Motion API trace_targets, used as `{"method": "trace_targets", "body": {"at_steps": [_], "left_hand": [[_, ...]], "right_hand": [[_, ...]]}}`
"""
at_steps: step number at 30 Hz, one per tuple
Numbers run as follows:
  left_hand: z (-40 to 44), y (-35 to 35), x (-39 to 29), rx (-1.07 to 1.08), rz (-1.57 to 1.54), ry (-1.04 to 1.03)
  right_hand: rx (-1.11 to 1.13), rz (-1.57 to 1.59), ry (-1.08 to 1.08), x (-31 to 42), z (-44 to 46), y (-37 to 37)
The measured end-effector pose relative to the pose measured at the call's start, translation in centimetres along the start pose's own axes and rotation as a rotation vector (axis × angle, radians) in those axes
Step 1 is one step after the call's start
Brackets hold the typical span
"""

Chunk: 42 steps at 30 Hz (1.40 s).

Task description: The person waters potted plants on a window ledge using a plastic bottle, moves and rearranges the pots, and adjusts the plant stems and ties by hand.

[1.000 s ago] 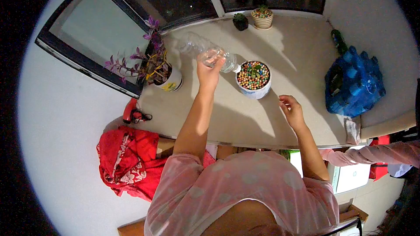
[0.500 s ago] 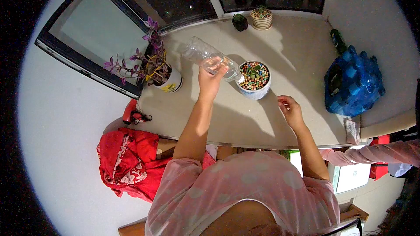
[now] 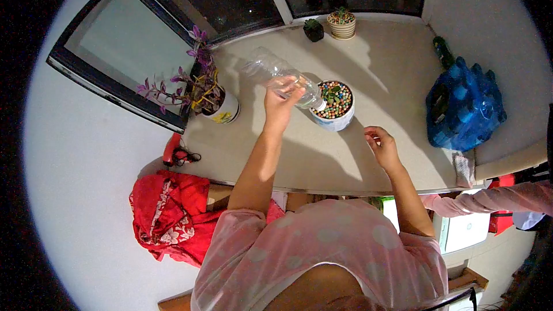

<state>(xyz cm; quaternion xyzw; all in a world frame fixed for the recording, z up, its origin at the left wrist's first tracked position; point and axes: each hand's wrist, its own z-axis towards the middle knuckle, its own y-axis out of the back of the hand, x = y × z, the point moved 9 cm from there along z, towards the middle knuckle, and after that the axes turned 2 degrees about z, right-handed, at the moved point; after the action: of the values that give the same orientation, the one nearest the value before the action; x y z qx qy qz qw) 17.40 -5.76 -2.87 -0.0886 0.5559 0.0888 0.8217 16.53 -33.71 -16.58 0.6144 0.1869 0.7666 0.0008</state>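
Note:
My left hand is wrapped round a clear plastic bottle, which is tilted with its white mouth down at the left rim of a white pot. Colourful pebbles and a small green plant fill the pot. Whether liquid flows from the bottle is too small to tell. To the right of the pot, my right hand hovers over the ledge with its fingers curled, the thumb close to the fingertips; what lies between them, if anything, is too small to make out.
At the left stands a purple-leaved plant in a white pot. Two small potted plants, one in a striped pot, are by the window. A blue-wrapped pack of bottles is at the right. A red hairdryer and red cloth lie lower left.
My left hand and the bottle have moved slightly right and down, bringing the bottle's mouth further over the pot's edge. My right hand has barely moved.

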Motion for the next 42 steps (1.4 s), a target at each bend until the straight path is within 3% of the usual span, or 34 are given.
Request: {"method": "trace_targets", "body": {"at_steps": [20,23,32,42], "left_hand": [[1.6,-1.6,0.0,0.059,0.080,-0.071],[1.0,-1.0,-0.4,-0.042,0.082,-0.051],[1.9,0.0,-0.2,0.022,0.166,-0.004],[3.9,1.3,-0.1,-0.086,0.185,0.002]], "right_hand": [[-0.019,0.052,-0.047,-1.3,-0.5,0.8],[-0.022,0.044,-0.025,-1.5,-0.5,0.9],[-0.018,0.044,-0.020,-1.6,-0.1,0.7],[-0.013,0.058,-0.055,-2.3,0.6,0.6]]}}
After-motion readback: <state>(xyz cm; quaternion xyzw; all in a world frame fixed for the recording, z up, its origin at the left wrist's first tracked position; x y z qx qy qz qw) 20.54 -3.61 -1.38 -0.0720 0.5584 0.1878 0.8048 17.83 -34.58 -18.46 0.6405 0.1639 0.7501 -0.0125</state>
